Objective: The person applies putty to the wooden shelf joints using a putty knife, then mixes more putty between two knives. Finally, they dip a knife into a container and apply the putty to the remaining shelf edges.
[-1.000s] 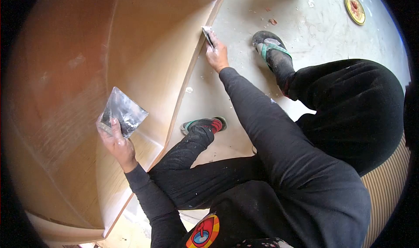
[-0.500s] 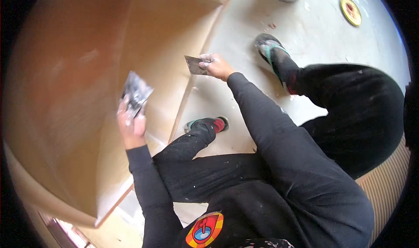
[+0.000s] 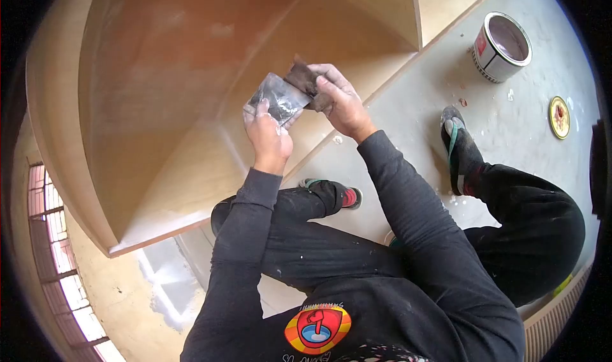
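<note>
By the woodwork (image 3: 172, 120), left grip (image 3: 270, 136) clasps a grey plate (image 3: 277, 93), right grip (image 3: 345, 107) a dark blade (image 3: 301, 79).

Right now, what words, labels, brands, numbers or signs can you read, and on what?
Shirt, beside its red badge: upside down, seems "SHHHHHHH!"; H count unsure.
Shirt, bottom edge of picture: upside down, cut off, too unclear to quote.
Can: label too small to read.
Lid: none readable.
Left scraper, right scraper: none visible.
</note>
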A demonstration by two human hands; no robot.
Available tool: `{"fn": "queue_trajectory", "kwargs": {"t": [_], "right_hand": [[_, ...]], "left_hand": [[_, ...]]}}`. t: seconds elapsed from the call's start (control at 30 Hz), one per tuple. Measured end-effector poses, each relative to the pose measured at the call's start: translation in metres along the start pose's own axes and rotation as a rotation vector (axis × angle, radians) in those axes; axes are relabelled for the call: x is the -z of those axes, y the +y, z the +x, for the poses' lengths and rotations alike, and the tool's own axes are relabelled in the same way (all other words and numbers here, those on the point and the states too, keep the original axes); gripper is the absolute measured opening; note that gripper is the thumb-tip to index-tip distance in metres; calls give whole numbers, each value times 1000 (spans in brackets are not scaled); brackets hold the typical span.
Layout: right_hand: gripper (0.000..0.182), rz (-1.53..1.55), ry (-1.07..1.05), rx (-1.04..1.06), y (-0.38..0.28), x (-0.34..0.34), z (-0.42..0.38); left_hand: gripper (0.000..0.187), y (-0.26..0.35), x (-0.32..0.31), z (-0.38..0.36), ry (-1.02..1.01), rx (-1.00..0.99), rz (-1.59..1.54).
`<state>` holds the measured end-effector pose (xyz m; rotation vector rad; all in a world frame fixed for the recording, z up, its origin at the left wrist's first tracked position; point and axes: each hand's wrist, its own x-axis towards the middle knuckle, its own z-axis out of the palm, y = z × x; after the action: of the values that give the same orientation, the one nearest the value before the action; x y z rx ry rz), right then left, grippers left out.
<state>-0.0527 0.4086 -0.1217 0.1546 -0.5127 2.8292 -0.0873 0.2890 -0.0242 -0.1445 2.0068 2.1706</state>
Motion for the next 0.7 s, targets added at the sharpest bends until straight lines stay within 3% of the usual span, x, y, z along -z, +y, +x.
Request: {"fn": "queue_trajectory", "kwargs": {"t": [0.03,0.1,0.13,0.17,0.23,0.3,0.37,0.4,0.43,0.47,0.5,0.53,0.57,0.63,0.7], "right_hand": [[30,-3,-7,-4,0,-1,-1],[24,-582,-82,115,0,-5,0],[23,-638,-69,256,4,-9,-1],[23,-641,-72,257,4,-8,-1],[24,-1039,-112,339,2,-2,-3],[25,-1075,-90,303,-2,7,-9],[27,-1549,-393,64,0,12,-13],[27,-1546,-385,66,6,16,-19],[28,-1435,-238,91,7,25,-21],[29,-1330,-110,120,6,30,-17],[29,-1335,-120,114,-4,21,-9],[30,-1388,-126,295,-15,18,-3],[31,-1438,-127,485,-25,12,1],[30,-1475,-145,563,-34,0,11],[30,-1550,-178,582,-39,-18,10]], "left_hand": [[27,-2,1,3,7,-34,19],[26,-6,6,9,19,-67,34],[25,-9,10,13,0,-89,14],[25,-10,12,16,-22,-110,-6],[25,-15,18,19,-17,-144,-32],[25,-8,12,15,-16,-175,-53],[24,18,12,9,-158,-235,-61],[27,28,13,10,-176,-329,-28],[27,30,15,13,-187,-333,-29],[28,31,19,19,-155,-466,113],[29,34,27,17,-107,-583,262],[24,37,36,15,-112,-639,476],[24,37,44,13,-112,-622,480],[24,39,46,19,-142,-735,811],[25,41,42,14,-173,-737,838]]}}
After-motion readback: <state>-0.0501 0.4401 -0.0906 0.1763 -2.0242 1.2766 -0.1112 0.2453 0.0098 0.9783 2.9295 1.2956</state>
